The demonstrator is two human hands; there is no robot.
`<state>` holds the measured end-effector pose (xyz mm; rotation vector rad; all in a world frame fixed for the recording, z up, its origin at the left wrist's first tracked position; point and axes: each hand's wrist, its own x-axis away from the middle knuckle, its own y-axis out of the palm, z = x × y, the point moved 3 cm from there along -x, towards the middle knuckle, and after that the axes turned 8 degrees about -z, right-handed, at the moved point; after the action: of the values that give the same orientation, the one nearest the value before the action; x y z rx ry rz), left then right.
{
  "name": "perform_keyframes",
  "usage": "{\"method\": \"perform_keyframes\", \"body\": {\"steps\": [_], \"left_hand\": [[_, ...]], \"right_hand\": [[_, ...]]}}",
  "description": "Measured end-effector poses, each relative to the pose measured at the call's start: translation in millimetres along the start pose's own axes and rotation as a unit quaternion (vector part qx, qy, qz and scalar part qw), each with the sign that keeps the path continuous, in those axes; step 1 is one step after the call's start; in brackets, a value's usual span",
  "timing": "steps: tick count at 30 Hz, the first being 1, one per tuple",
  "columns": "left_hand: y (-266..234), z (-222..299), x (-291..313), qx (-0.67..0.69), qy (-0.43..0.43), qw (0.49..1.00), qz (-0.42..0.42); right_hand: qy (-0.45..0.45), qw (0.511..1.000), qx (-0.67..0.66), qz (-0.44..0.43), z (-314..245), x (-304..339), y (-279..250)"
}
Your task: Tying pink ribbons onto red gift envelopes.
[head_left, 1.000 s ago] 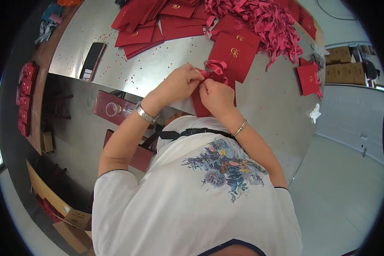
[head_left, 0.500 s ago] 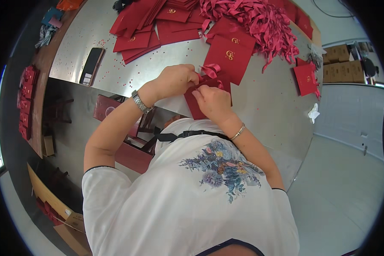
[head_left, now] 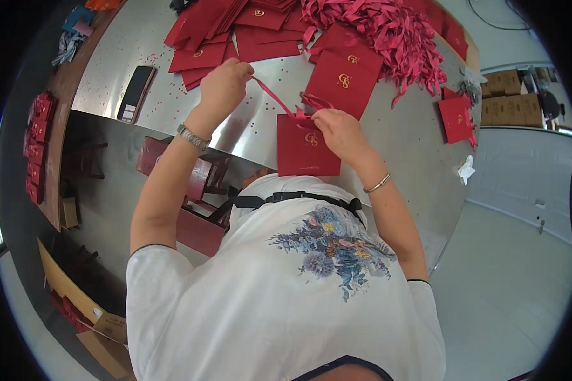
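Note:
A small red paper bag (head_left: 308, 155) with a gold emblem lies at the near edge of the metal table, in front of my body. A pinkish-red ribbon (head_left: 273, 97) runs up from its top edge. My left hand (head_left: 225, 86), raised to the upper left of the bag, pinches one end and holds that length taut. At the bag's top right corner my right hand (head_left: 341, 134) is closed in a pinch on the ribbon, with a loose loop beside its fingertips. Whether those fingers also grip the bag's edge is hidden.
Flat red bags (head_left: 203, 56) are piled at the far side, with more (head_left: 343, 79) just beyond my right hand. Behind them heaps a mass of ribbons (head_left: 400, 44). A phone (head_left: 135, 94) lies at left. A finished-looking red bag (head_left: 454, 117) and crumpled tissue (head_left: 466, 170) lie right.
My left hand has moved up and left, drawing the ribbon out straight. My right hand has shifted slightly right, and the bag's front now shows more fully.

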<state>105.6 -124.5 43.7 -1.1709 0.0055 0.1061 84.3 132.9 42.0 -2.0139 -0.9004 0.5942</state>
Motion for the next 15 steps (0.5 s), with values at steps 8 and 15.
{"method": "perform_keyframes", "body": {"steps": [8, 15], "left_hand": [[39, 67, 23, 0.098, 0.185, 0.965, -0.158], [55, 73, 24, 0.272, 0.093, 0.944, -0.165]], "right_hand": [[0.097, 0.985, -0.117, -0.08, 21, -3, -4], [0.152, 0.956, -0.211, 0.132, 58, 11, -9]]}}
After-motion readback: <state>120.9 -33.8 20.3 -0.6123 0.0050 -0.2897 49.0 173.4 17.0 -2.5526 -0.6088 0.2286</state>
